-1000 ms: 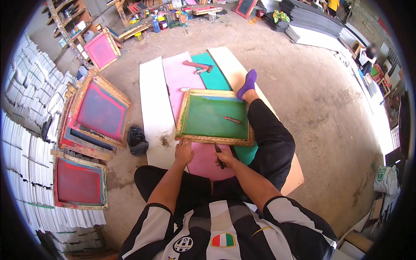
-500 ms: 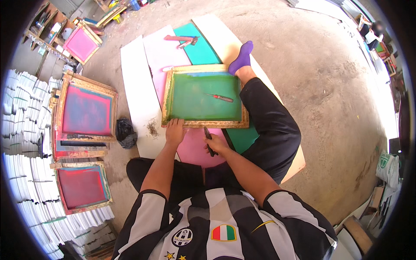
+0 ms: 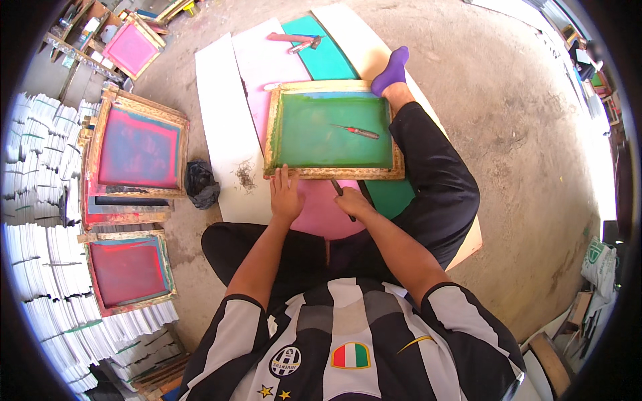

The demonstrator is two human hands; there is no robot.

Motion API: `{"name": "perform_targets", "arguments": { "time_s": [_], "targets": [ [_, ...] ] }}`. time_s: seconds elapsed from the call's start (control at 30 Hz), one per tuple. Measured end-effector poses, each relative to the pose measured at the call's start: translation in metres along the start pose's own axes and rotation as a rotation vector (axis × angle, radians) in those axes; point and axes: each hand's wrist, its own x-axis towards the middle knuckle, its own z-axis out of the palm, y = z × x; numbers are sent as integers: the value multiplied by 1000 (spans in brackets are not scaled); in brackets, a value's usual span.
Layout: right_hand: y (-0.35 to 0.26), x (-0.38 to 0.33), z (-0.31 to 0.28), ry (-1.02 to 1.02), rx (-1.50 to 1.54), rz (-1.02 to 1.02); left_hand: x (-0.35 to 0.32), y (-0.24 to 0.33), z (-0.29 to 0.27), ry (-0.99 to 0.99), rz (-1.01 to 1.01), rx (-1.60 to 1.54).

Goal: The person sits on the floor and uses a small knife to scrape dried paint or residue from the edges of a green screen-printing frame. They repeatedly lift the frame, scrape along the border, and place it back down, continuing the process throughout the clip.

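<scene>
A wooden screen-printing frame with green mesh lies before me on coloured sheets. My left hand rests its outstretched fingers on the frame's near left corner, the thumb apart. My right hand is closed round a dark, slim tool, seemingly pliers, whose tip points at the near rail. Whether the tip touches the wood I cannot tell. A screwdriver with a red and dark handle lies on the mesh. My purple-socked foot is by the frame's far right corner.
A hammer and a red-handled tool lie on the far sheets. Left are a black plastic bag, more framed screens and paper stacks. A white sack stands right; another person is far right.
The whole view has shifted, so the frame and sheets sit higher and further right. My left fingers reach less far over the rail. The tool stays in my right hand near the frame.
</scene>
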Motion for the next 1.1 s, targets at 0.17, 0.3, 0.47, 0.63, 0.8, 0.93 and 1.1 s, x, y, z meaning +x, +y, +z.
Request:
{"name": "perform_targets", "arguments": {
  "time_s": [0.17, 0.3, 0.47, 0.63, 0.8, 0.93, 1.1],
  "targets": [
    [-11, 10, 4, -39, -68, 11, -36, -12, 24, -16, -72, -12],
    [-18, 18, 12, -26, -14, 7, -35, 0, 16, -52, -78, -97],
    [-31, 27, 18, -49, -16, -1, -33, 1, 7, -49, -106, -173],
    [-28, 33, 23, -16, -95, -5, -32, 1, 10, -67, -139, -208],
    [-29, 35, 23, 2, -40, 34, -28, 7, 15, -38, -160, -259],
    [-55, 23, 15, -60, -158, 139, -29, 6, 15, -28, -162, -252],
    [-54, 14, 20, 238, -387, 69, -26, 9, 15, -53, -172, -250]
  ]
}}
